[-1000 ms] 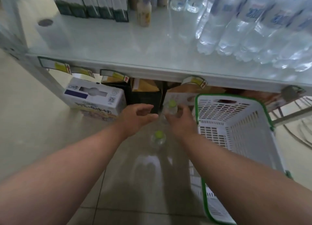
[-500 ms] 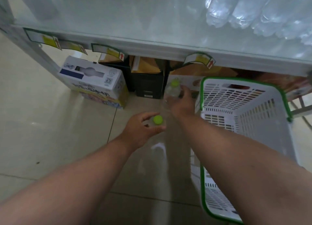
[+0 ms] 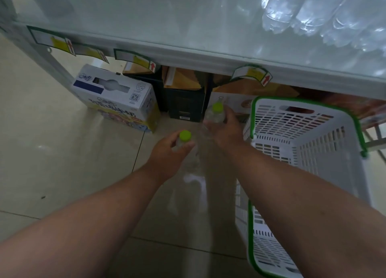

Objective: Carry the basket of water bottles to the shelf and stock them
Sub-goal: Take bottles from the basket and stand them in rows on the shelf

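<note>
- The left hand [image 3: 167, 152] is wrapped round a clear water bottle [image 3: 186, 150] with a lime-green cap, held over the floor tiles; the right hand [image 3: 224, 129] is gripped on a second bottle [image 3: 215, 114] of the same sort, closer to the shelf's front edge.
- A pale shelf [image 3: 167, 23] is seen along the top, with stocked bottles [image 3: 325, 12] laid at its right end and price tags [image 3: 52, 40] hung off the front edge.
- A white basket [image 3: 313, 152] with green rim is parked on the floor by the right arm, under the shelf's right side.
- A white printed box [image 3: 117, 96] and dark cartons [image 3: 183, 98] are tucked below the shelf.
</note>
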